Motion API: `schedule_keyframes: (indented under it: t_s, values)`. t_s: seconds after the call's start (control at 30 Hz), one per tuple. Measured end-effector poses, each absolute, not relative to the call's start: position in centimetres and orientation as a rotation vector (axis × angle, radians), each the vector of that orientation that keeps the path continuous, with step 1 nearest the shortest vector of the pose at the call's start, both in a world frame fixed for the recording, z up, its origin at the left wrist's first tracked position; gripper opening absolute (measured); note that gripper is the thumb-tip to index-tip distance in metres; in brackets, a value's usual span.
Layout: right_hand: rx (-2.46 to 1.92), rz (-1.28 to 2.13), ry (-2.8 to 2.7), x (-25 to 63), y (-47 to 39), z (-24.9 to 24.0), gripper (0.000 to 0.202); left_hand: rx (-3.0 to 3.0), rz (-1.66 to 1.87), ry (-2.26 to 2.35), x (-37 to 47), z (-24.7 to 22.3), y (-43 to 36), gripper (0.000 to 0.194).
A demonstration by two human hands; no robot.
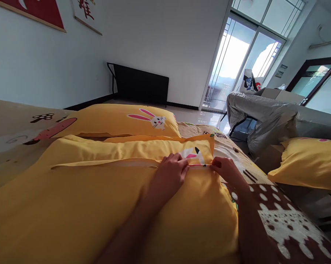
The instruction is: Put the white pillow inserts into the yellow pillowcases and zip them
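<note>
A large yellow pillowcase (105, 205) fills the near part of the bed, with a long slit across its upper part and whitish material showing inside. My left hand (173, 170) is closed on the fabric at the slit's edge, right of the middle. At the right end of the same edge, my right hand (223, 167) pinches the cloth near the corner. Between and just beyond the hands a printed rabbit with pink ears (193, 154) shows on the fabric. The fingertips of both hands are partly hidden by cloth.
Another yellow pillow (113, 119) with a rabbit print lies behind. A patterned blanket (286, 220) covers the bed. At the right are a yellow pillow (311, 165) and furniture under plastic sheeting (272, 110). A black panel (140, 84) leans near the wall.
</note>
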State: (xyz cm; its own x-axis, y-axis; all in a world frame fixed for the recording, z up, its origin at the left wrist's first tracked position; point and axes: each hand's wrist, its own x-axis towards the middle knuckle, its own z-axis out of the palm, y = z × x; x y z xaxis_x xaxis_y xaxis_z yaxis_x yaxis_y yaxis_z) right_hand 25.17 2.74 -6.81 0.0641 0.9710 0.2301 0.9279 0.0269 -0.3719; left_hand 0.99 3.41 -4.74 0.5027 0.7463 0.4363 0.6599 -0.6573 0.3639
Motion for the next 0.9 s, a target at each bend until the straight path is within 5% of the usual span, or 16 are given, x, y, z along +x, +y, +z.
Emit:
schedule_keyframes:
  t_s: [0.3,0.47,0.53,0.63,0.9]
  values:
    - [-1.941,0.052,-2.034,25.2,2.4,-7.0,0.01,2.528,0.596,1.6,-4.4,-1.8,2.2,0.03]
    - [-1.687,0.018,-1.95,24.4,2.4,-6.9,0.015,2.354,1.057,1.872,-7.6,-0.8,2.5,0.03]
    - [-1.547,-0.018,-1.839,23.0,2.3,-6.8,0.033,2.212,1.18,1.999,-8.4,-0.9,3.3,0.037]
    - [-1.42,0.066,-1.965,20.4,2.3,-7.2,0.057,2.058,1.021,2.097,-8.8,-2.3,5.4,0.052]
    - [-1.44,0.634,-2.232,20.9,4.5,-10.1,0.059,2.134,0.561,2.11,-8.6,-5.9,7.6,0.054]
